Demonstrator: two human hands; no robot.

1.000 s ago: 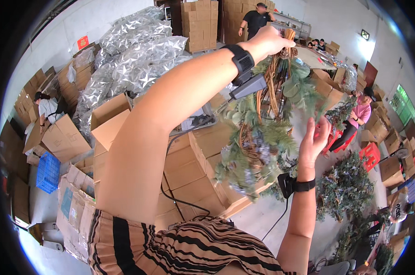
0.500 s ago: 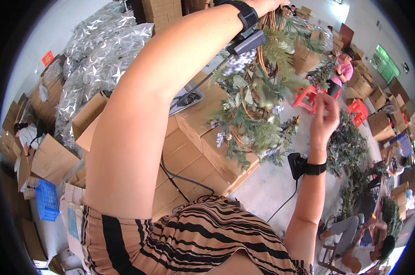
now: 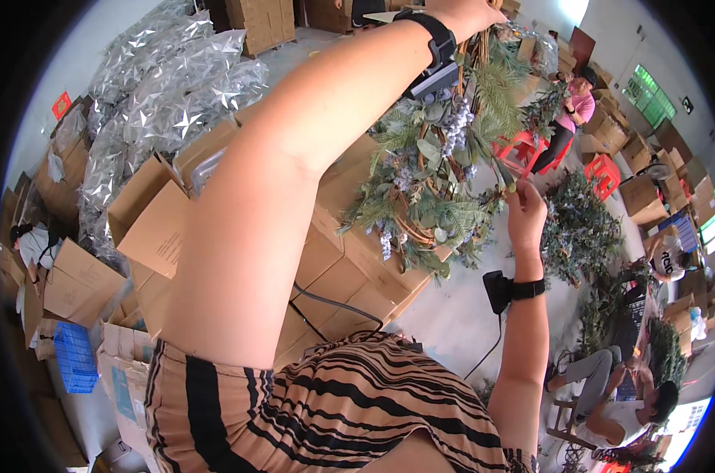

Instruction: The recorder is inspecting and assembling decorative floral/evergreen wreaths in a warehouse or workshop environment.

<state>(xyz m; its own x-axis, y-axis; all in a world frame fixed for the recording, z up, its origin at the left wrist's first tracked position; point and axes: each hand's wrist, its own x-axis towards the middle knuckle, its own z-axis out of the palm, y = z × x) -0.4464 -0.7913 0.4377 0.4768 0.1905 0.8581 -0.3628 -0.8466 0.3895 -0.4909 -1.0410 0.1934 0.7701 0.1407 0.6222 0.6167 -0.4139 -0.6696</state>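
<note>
A wreath point(image 3: 432, 154) of green leaves, fern-like fronds and lilac flower clusters hangs in front of me, its brown twig ring showing in places. Raised to the top of the picture, my left hand point(image 3: 469, 14) is closed on the wreath's upper end; its fingertips are partly cut off. My right hand point(image 3: 526, 219) is at the wreath's right side, thumb and fingers pinched together on the tip of a leafy sprig point(image 3: 495, 162). Each wrist carries a black strap with a small device.
Cardboard boxes point(image 3: 357, 276) are stacked below the wreath, with a black cable point(image 3: 334, 299) over them. Silver star decorations in plastic point(image 3: 176, 102) pile up at left. More greenery point(image 3: 582, 229) lies at right, near red stools point(image 3: 602, 175) and seated people point(image 3: 610, 422).
My right hand has moved up and left from beside the wreath and now pinches a sprig. The wreath, blurred before, hangs steadier.
</note>
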